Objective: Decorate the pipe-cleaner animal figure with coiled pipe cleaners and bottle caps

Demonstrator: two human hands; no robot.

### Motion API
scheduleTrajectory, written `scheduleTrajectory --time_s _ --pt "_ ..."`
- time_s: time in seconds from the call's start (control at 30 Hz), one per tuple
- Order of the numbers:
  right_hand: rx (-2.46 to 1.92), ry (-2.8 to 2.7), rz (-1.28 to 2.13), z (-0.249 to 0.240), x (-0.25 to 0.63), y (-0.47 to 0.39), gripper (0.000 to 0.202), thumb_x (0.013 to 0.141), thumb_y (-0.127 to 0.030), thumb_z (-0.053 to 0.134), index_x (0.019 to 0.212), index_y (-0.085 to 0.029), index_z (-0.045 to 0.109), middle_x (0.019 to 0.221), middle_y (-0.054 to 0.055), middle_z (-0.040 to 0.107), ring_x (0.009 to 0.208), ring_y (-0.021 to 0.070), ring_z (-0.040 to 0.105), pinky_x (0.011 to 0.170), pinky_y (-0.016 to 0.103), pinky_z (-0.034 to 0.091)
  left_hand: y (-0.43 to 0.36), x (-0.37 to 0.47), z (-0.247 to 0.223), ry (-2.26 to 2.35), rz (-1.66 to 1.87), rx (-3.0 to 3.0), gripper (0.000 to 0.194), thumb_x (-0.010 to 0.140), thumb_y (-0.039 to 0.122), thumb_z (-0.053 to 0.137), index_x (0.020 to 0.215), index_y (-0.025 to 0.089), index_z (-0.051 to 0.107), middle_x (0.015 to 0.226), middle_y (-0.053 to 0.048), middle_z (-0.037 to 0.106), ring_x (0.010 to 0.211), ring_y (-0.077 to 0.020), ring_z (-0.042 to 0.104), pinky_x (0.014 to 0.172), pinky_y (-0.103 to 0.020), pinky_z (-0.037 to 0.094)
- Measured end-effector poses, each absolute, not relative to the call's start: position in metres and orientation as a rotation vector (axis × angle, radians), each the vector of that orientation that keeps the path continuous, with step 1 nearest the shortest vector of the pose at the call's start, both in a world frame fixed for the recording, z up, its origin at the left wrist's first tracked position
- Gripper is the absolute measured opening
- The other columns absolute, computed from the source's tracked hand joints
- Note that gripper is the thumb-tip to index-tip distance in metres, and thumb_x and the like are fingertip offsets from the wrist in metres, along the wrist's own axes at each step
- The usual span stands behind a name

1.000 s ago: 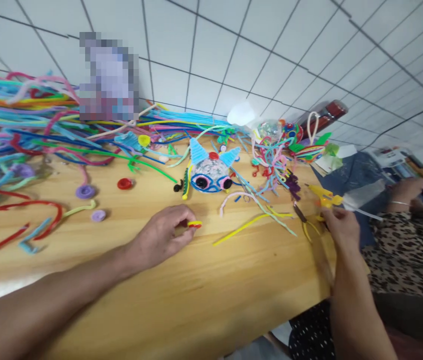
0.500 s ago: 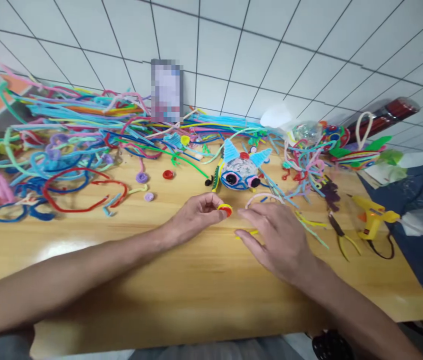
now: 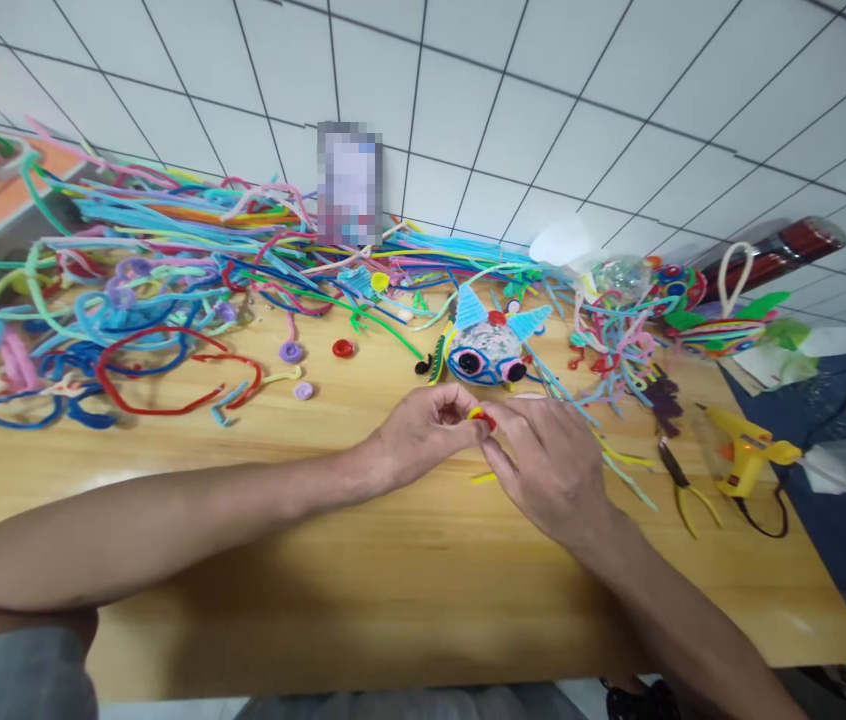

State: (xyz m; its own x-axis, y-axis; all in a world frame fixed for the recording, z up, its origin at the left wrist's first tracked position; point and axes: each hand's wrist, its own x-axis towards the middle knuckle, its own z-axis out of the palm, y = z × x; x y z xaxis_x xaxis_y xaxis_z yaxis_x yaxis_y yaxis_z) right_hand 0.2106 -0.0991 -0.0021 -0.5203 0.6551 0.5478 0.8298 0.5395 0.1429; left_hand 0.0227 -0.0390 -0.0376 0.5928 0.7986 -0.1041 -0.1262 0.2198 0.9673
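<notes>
Red-and-yellow disc, small and rounded, is pinched in the left hand above a smooth wooden table, the right hand meeting it, grip indiscernible, before a speckled ball with ribbed, pointed ears.

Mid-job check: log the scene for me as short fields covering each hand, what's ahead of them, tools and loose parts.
Left hand: pinching a small round red-and-yellow piece
Right hand: fingers at the same piece; grip unclear
Ahead: round silvery figure with pointed blue fuzzy ears and black eyes
Tools: yellow plastic glue gun; yellow-handled pliers to its left
Loose parts: round red piece; round purple piece
</notes>
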Motion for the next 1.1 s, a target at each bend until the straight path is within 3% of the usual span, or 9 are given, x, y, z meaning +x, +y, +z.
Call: scheduleTrajectory --time_s 0.3,0.43,0.5,0.57,0.7,0.93,1.1 --pt "-1.224 -2.236 -0.475 -0.006 0.223 -0.088 0.031 0.093 -0.018 0.072 0.122 -0.024 0.064 0.101 0.007 0.077 0.093 0.0261 0.072 0.081 0.040 0.054 -0.036 0.014 -0.033 0.738 0.681 1.377 0.028 0.094 0.046 0.072 0.096 0.018 0.068 0.089 -0.001 0.070 0.079 -0.0142 0.061 0.073 -0.028 0.050" --pt "-1.290 -2.119 -0.524 -0.001 0.240 -0.073 0.036 0.090 -0.020 0.076 0.123 -0.026 0.065 0.106 0.009 0.076 0.098 0.0282 0.071 0.084 0.043 0.056 -0.022 0.002 -0.038 0.914 0.936 1.681 0.022 0.095 0.038 0.069 0.107 0.020 0.066 0.099 -0.002 0.070 0.088 -0.0164 0.063 0.082 -0.031 0.053" --pt "-1.326 -2.094 -0.544 0.001 0.243 -0.066 0.033 0.091 -0.020 0.076 0.121 -0.028 0.065 0.107 0.008 0.074 0.099 0.0283 0.070 0.085 0.044 0.056 -0.012 -0.001 -0.045 0.985 1.087 1.806 0.033 0.092 0.036 0.073 0.119 0.021 0.062 0.115 -0.006 0.069 0.102 -0.0197 0.065 0.093 -0.036 0.056" --pt "-1.350 -2.110 -0.554 0.003 0.241 -0.060 0.028 0.092 -0.021 0.075 0.117 -0.028 0.065 0.108 0.009 0.073 0.102 0.0284 0.070 0.087 0.045 0.056 -0.003 0.001 -0.054 0.996 1.130 1.894 0.056 0.089 0.036 0.078 0.137 0.022 0.054 0.138 -0.012 0.063 0.121 -0.0254 0.064 0.106 -0.044 0.055" --pt "-1.387 -2.150 -0.544 -0.001 0.232 -0.052 0.023 0.094 -0.023 0.075 0.114 -0.026 0.064 0.114 0.011 0.072 0.107 0.0304 0.068 0.092 0.047 0.055 0.011 0.010 -0.068 0.933 1.069 1.997 0.094 0.083 0.040 0.086 0.159 0.018 0.035 0.166 -0.023 0.042 0.158 -0.0390 0.040 0.130 -0.059 0.036" --pt "-1.449 -2.129 -0.462 -0.009 0.229 -0.047 0.024 0.093 -0.022 0.072 0.116 -0.026 0.068 0.117 0.012 0.072 0.108 0.0327 0.066 0.092 0.050 0.053 0.026 0.028 -0.083 0.791 1.065 1.983 0.114 0.078 0.050 0.091 0.166 0.019 0.025 0.173 -0.026 0.034 0.164 -0.0437 0.033 0.135 -0.065 0.029" --pt "-1.433 -2.152 -0.511 -0.010 0.229 -0.045 0.019 0.095 -0.022 0.072 0.112 -0.025 0.064 0.113 0.012 0.073 0.105 0.0308 0.067 0.089 0.046 0.053 0.029 0.033 -0.088 0.770 1.089 1.959 0.112 0.080 0.052 0.090 0.166 0.020 0.025 0.173 -0.026 0.035 0.164 -0.0430 0.033 0.136 -0.063 0.030"
